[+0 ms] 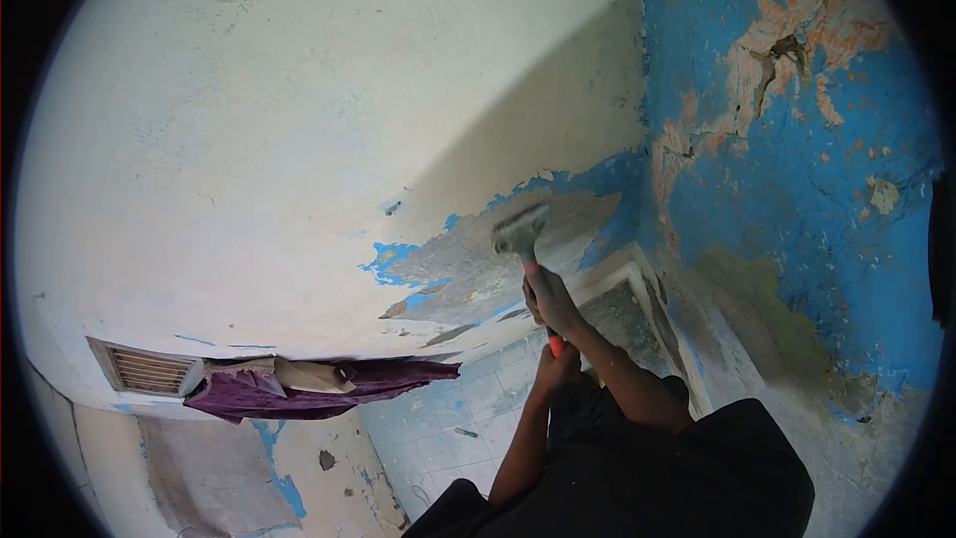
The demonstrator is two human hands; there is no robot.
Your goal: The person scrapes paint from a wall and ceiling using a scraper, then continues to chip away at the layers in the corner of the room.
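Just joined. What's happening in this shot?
A person grips a red-handled scraper in both bare hands: right hand nearer the blade, left hand lower on the handle. The blade is at a bare grey patch on the pale wall; whether it touches is hard to tell. Blue paint shows along the patch's ragged edge. The blue wall to the right is cracked and peeling.

pale wall bright | diagonal shadow | scraper head slightly blurred | fisheye bowing, dark corners

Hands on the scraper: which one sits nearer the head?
The right hand, wrapped around the handle below the scraper's head; the left hand grips farther down, nearer the person's body.
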